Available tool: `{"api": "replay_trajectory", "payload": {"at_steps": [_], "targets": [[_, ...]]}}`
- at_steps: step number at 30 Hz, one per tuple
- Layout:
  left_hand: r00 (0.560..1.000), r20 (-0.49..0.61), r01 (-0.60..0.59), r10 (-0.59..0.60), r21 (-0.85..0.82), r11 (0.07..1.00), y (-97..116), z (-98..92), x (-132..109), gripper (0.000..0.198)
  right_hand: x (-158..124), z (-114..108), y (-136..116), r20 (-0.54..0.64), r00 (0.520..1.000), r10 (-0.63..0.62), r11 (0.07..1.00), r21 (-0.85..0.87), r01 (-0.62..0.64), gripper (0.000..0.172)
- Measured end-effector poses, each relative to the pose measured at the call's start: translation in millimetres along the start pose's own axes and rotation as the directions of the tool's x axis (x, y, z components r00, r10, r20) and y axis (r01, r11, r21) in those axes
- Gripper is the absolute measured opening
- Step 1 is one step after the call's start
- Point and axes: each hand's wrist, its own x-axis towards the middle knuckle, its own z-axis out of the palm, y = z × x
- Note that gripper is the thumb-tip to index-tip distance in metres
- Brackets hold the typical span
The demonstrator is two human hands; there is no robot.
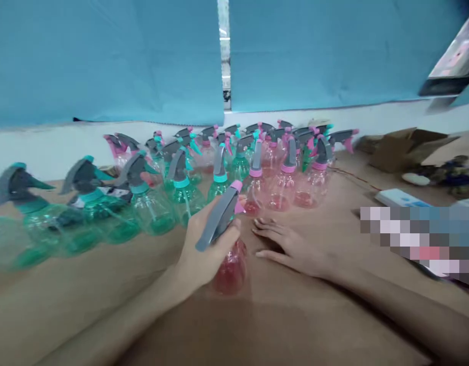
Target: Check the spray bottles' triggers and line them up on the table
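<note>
My left hand (204,244) is wrapped round the neck of a pink spray bottle (230,272) with a grey and pink trigger head. The bottle looks upright, close in front of me, and its neck is hidden by my fingers. To its right, my right hand (295,246) lies low over the brown table (295,320) with its fingers stretched out, holding nothing. Just beyond my hands stand pink spray bottles (278,190) with grey and pink heads. A row of green spray bottles (154,211) runs off to the left.
More pink and green spray bottles are crowded behind, near the white wall edge (36,147). At the right are an open cardboard box (402,150), a white box (400,197) and dark clutter (456,175). Blue cloth (105,61) hangs at the back.
</note>
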Motion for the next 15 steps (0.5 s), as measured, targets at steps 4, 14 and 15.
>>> {"api": "replay_trajectory", "payload": {"at_steps": [4,14,15], "targets": [[1.0,-0.002,0.002,-0.002,-0.021,1.0,-1.4,-0.4,-0.7,0.007,0.8,0.9,-0.1,-0.019,1.0,0.004,1.0,0.016,-0.003,0.061],[1.0,0.004,-0.024,0.024,-0.027,0.999,-1.5,-3.5,-1.3,0.009,1.9,-1.8,-3.4,0.001,1.0,0.012,1.0,0.003,-0.012,0.062],[1.0,-0.009,-0.005,0.005,-0.03,1.0,-1.2,-4.4,-1.6,0.01,1.8,-2.2,-3.7,0.0,1.0,0.01,1.0,0.002,-0.01,0.062]]}}
